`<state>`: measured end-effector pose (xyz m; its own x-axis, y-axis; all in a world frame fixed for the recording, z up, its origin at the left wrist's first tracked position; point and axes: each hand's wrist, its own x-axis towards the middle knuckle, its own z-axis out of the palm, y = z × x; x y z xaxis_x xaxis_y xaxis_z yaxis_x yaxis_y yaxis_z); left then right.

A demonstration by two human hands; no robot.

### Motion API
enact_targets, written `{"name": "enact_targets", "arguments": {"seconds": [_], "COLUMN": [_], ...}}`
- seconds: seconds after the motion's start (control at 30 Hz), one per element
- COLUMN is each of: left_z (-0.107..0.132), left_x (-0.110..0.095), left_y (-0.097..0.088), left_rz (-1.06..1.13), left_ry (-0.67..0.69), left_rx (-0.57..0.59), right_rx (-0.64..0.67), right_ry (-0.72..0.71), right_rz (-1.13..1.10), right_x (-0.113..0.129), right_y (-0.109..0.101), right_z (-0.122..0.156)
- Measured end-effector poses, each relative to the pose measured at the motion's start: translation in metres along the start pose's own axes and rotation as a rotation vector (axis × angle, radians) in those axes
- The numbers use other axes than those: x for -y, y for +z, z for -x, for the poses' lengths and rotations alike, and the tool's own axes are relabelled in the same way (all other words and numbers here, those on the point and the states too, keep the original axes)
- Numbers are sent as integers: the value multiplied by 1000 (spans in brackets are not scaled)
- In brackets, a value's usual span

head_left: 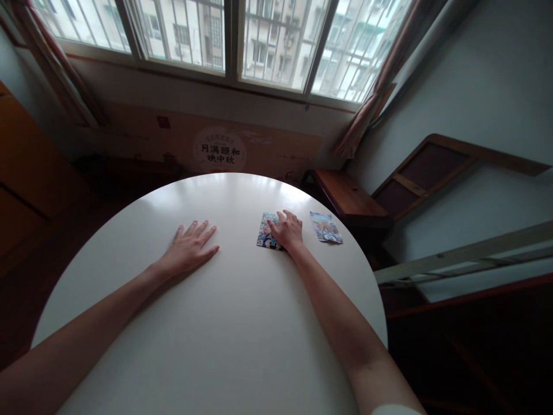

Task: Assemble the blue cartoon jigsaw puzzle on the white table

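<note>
My left hand (190,249) lies flat on the white round table (224,334), its fingers spread and nothing under them that I can see. Over a colourful printed rectangle (264,233), which looks like a small jigsaw puzzle, rests my right hand (288,229). Its fingers are apart and cover the right part of the picture. Whether the fingertips press on it I cannot tell. To the right of that hand lies a crinkled, printed packet (326,228) with a blue picture, near the table's edge.
Beyond the table stands a wooden bench (349,196) at the right. Barred windows (276,46) with curtains (360,124) at the sides are ahead. A large flat box or board with Chinese writing (218,151) is below them. An orange-brown cabinet (26,178) stands at the left.
</note>
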<state>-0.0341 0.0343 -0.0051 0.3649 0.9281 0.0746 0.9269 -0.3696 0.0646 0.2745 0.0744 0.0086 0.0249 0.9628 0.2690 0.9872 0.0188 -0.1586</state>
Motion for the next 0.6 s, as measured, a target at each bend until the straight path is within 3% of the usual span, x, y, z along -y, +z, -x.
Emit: {"name": "enact_targets", "arguments": {"seconds": [0.27, 0.6], "left_z": [-1, -1], "left_x": [1, 1], "left_y": [1, 1], "left_rz": [-9, -15], "left_ry": [-4, -15], "left_rx": [9, 4], "right_rx": [122, 232], "right_ry": [43, 234], "right_rz": [41, -46], "right_x": [-3, -15], "right_y": [-11, -15], "right_z": [-5, -15]}}
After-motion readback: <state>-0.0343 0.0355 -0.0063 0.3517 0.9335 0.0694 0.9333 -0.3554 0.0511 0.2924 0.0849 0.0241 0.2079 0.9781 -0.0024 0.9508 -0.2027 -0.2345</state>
